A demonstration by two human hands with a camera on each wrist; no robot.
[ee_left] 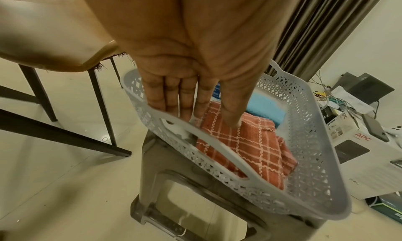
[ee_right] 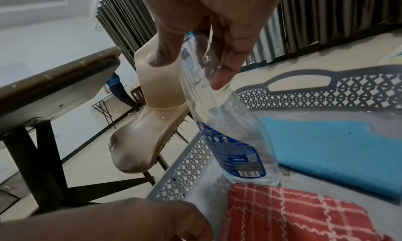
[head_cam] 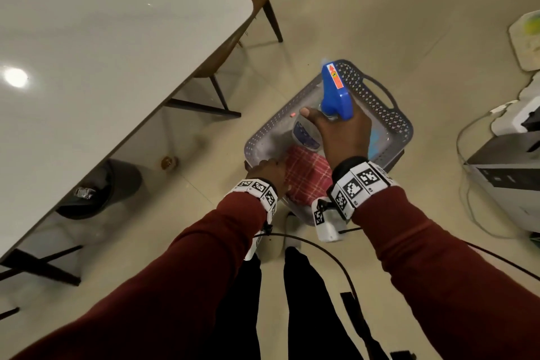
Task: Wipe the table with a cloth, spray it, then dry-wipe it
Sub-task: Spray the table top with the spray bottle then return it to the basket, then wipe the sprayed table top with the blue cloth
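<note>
Grey basket on a stool, holding two cloths and a spray bottle, both hands at it

The white table (head_cam: 111,47) fills the head view from 9 to 12 o'clock, and the perforated grey basket (head_cam: 377,93) sits at centre on a grey plastic stool (ee_left: 195,193). Inside, a red checked cloth (head_cam: 306,175) lies at the basket's 6 o'clock end and a blue cloth (ee_right: 322,148) at its 3 o'clock side. The right hand (head_cam: 336,137) grips the neck of a clear spray bottle (ee_right: 228,141) with a blue trigger head, its base low in the basket beside the red cloth. The left hand (ee_left: 191,83) is flat with fingers straight, reaching over the rim, thumb tip on the red cloth
</note>
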